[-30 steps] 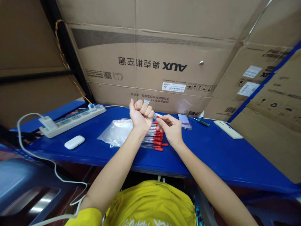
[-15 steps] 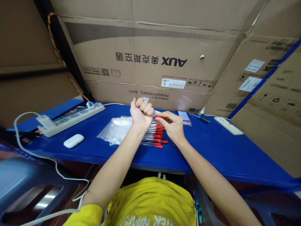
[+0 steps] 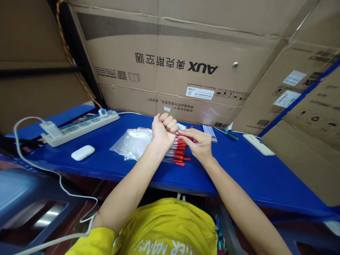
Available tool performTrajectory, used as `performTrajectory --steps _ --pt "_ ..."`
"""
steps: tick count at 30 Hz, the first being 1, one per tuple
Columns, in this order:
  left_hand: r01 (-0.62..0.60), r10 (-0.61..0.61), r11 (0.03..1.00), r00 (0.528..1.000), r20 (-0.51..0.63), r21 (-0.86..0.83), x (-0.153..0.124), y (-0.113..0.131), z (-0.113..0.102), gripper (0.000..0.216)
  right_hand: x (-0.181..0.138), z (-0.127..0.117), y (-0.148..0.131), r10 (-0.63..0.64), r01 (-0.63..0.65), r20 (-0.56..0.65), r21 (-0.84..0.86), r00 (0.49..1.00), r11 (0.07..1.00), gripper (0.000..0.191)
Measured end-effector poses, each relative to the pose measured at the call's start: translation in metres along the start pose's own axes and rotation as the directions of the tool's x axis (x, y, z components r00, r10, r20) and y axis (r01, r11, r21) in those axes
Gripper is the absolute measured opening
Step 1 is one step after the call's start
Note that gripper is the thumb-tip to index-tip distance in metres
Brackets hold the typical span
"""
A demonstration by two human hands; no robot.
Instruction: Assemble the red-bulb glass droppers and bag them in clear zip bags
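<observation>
Red-tipped tubes [image 3: 178,153] lie mid-tabletop [image 3: 239,177]; the right hand [image 3: 198,143] pinches one red tip [image 3: 180,134], while the left hand [image 3: 164,131] is clenched, contents indeterminable. The left forearm [image 3: 130,182] partly obstructs clear bags [image 3: 132,143]; a screwdriver [image 3: 231,135] lies near the rear edge. Compared with the preceding frame, more tips show beside the right hand.

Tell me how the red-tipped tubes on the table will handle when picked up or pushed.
The red-tipped tubes are probably light, being so slim. Their rounded red ends suggest they may roll. The clear, shiny stems could be fragile if glass.
</observation>
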State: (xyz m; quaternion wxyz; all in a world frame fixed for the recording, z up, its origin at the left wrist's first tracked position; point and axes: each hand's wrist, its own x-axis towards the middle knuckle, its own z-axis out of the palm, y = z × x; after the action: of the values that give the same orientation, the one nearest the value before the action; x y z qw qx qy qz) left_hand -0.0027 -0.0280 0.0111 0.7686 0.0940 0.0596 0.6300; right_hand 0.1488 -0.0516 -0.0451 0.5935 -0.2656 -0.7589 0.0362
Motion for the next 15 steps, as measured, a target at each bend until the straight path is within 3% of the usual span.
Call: performTrajectory --steps 7,15 --pt "-0.157 0.156 0.986 0.988 -0.020 -0.052 -0.016 -0.005 -0.002 0.047 -0.006 0.001 -0.006 -0.095 0.095 0.011 -0.120 0.995 0.988 0.013" --pt "-0.168 0.160 0.982 0.983 -0.091 -0.088 -0.024 -0.007 0.002 0.047 -0.007 -0.001 -0.012 -0.118 0.117 -0.003 -0.108 0.993 0.987 0.019"
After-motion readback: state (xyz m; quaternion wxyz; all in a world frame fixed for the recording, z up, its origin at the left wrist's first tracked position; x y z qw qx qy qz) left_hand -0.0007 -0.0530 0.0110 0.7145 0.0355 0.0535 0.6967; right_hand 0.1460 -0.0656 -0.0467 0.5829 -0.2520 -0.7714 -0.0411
